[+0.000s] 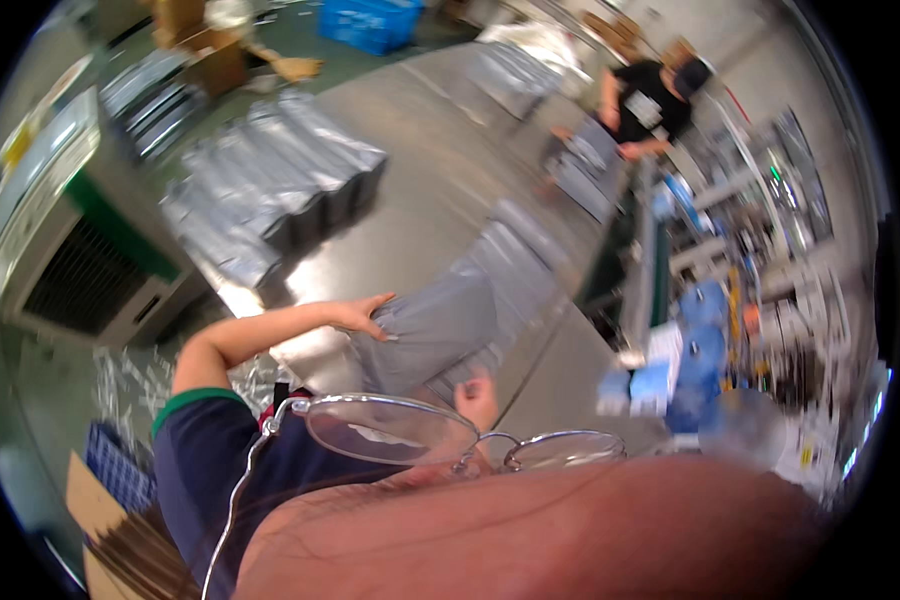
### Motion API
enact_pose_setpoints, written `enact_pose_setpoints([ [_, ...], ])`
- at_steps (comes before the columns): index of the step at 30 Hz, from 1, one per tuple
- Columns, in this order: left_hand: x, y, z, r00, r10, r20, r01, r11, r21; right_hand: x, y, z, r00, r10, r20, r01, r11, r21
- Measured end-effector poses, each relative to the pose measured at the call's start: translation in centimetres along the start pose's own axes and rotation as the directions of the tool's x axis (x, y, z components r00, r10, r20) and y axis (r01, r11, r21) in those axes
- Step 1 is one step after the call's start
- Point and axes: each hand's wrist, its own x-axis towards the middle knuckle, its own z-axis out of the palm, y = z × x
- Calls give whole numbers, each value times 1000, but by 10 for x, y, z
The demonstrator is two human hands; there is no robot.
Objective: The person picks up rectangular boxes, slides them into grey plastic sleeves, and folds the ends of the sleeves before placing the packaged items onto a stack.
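A pile of grey plastic bags (440,325) lies across the near part of the metal table, its upper layers creased and slightly fanned. My left hand (358,316) rests at the left edge of the pile, fingers spread against the grey plastic. Close to the pile's near edge, my right hand (477,398) has its fingers curled at a corner of a bag; eyeglasses cover part of this hand and the view there is blurred. More grey bags (520,235) extend beyond the pile to the upper right.
Bundles of grey bags (280,180) stand in a row at the table's (410,150) left. An air cooler (90,230) is beside it. Across the table a co-worker (655,105) handles grey bags. Machinery with a conveyor (650,280) runs along the right. A blue crate (370,25) sits behind.
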Motion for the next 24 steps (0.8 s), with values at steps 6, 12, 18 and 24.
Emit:
enact_pose_setpoints([
  [6, -141, 21, -42, 993, -117, 2, 42, 371, 928, 21, -53, 10, 903, -289, 317, 118, 879, 462],
  [12, -169, 8, 8, 975, 103, -199, 175, 205, 963, 4, -97, 54, 581, -494, 647, 179, 853, 490],
  [18, -227, 43, -2, 954, -105, -282, 299, 425, 854, -6, -138, 80, 378, -582, 720, 192, 810, 554],
  [24, -321, -7, -131, 886, -268, -379, 418, 105, 903, 2, -208, 117, 211, -723, 658, 465, 666, 583],
])
